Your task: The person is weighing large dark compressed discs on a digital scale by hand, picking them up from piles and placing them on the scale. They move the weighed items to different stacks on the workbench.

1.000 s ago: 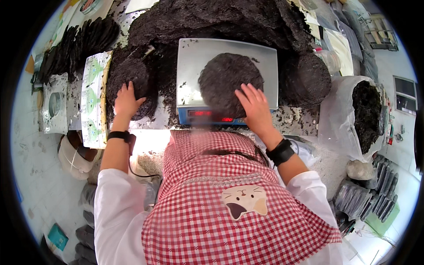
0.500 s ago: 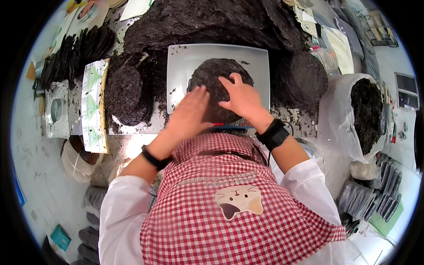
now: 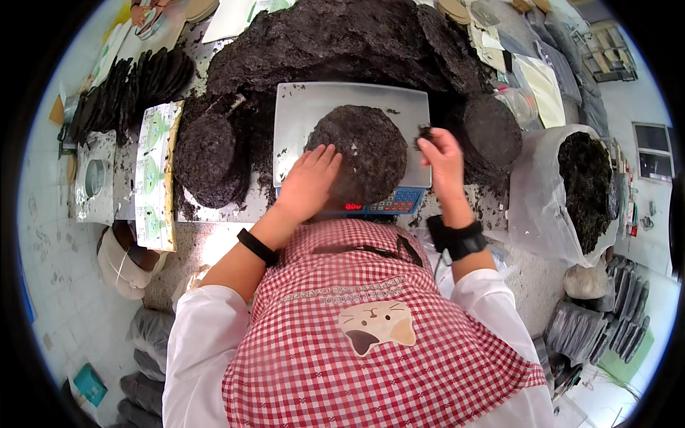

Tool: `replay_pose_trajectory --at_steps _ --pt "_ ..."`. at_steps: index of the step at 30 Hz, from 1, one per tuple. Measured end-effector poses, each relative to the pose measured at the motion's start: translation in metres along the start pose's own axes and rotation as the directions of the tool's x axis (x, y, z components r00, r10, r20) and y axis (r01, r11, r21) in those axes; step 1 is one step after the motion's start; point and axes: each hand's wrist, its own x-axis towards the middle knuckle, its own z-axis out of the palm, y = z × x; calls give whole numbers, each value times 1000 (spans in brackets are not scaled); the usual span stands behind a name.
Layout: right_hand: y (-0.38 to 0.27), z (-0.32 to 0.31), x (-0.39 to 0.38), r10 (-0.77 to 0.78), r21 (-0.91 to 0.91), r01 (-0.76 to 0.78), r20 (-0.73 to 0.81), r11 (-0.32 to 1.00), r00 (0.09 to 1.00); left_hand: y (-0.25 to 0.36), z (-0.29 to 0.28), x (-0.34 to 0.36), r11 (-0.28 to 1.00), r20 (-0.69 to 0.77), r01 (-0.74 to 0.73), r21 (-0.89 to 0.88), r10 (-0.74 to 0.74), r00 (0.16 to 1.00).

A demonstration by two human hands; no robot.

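A round, dark cake of what looks like dried seaweed [image 3: 364, 153] lies on the metal plate of a weighing scale [image 3: 414, 100]. The scale's blue keypad and red-lit display show at its near edge. My left hand [image 3: 312, 180] rests on the cake's left edge, fingers stretched out flat. To the right of the plate, my right hand [image 3: 444, 160] is raised and pinches a small dark seaweed scrap [image 3: 425, 133] between thumb and fingers.
A big heap of dark cakes [image 3: 335, 43] lies behind the scale. Cake stacks stand left [image 3: 207, 160] and right [image 3: 492, 132]. At far right, a plastic bag [image 3: 531, 192] holds loose seaweed. A printed carton [image 3: 153, 178] stands at left. Another person's hand [image 3: 143, 11] shows at far left.
My right hand has left the cake and moved right, now with a scrap in its fingers. The left hand stays at the cake's left edge.
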Motion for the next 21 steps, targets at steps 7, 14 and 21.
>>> replay_pose_trajectory --at_steps 7,14,21 --pt "-10 -85 -14 -281 -875 299 199 381 939 -8 -54 2 848 -351 -117 -518 -86 932" --pt "-45 -28 -39 -161 67 157 76 985 984 -14 -91 1 529 -147 -121 -840 -7 989" --pt "-21 -180 11 -9 -89 -41 -496 995 868 -188 -2 -75 779 -355 627 -25 -593 723"
